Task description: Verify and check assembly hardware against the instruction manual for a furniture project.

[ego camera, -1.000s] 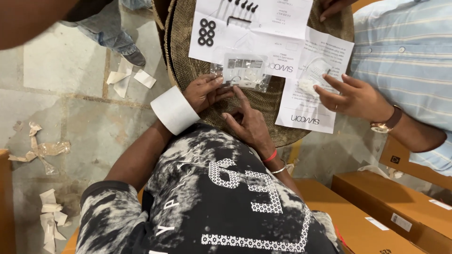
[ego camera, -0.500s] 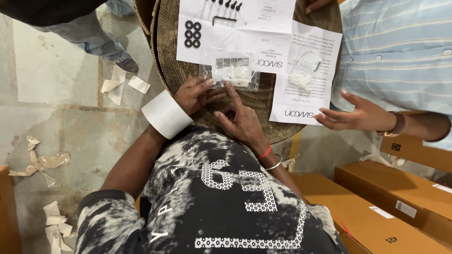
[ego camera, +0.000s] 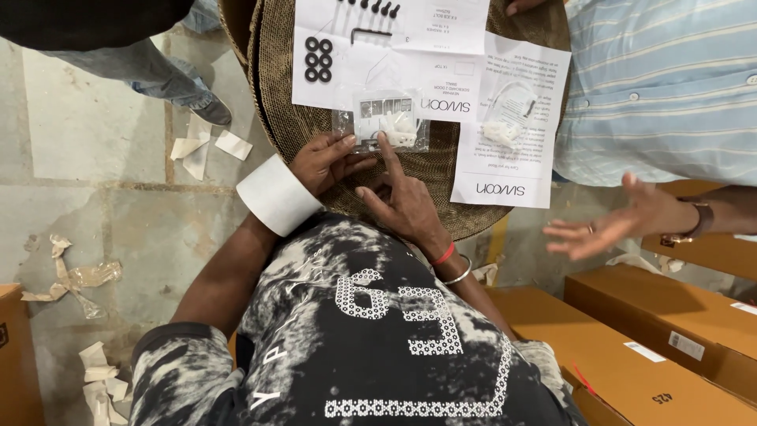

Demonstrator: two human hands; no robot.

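Note:
A small clear plastic bag point(ego camera: 386, 122) of white hardware pieces lies on a round woven stool top point(ego camera: 441, 177). My left hand point(ego camera: 323, 162), with a white wristband, pinches the bag's left edge. My right hand point(ego camera: 402, 197), with a red band and a metal bangle at the wrist, rests on the stool, its index finger stretched out and touching the bag's lower edge. Behind the bag lies a white sheet point(ego camera: 441, 31) carrying several black washers point(ego camera: 318, 59), a black hex key point(ego camera: 371, 33) and a row of black screws.
A second printed sheet point(ego camera: 512, 158) with another small bag of white parts point(ego camera: 505, 118) lies to the right. A co-worker's open hand point(ego camera: 623, 221) hovers beside the stool. Brown cardboard boxes point(ego camera: 670, 315) sit at lower right. Paper scraps point(ego camera: 201, 146) litter the floor at left.
The co-worker's hand has lifted off the right sheet and drawn away to the right, palm open. My right index finger now reaches the bag.

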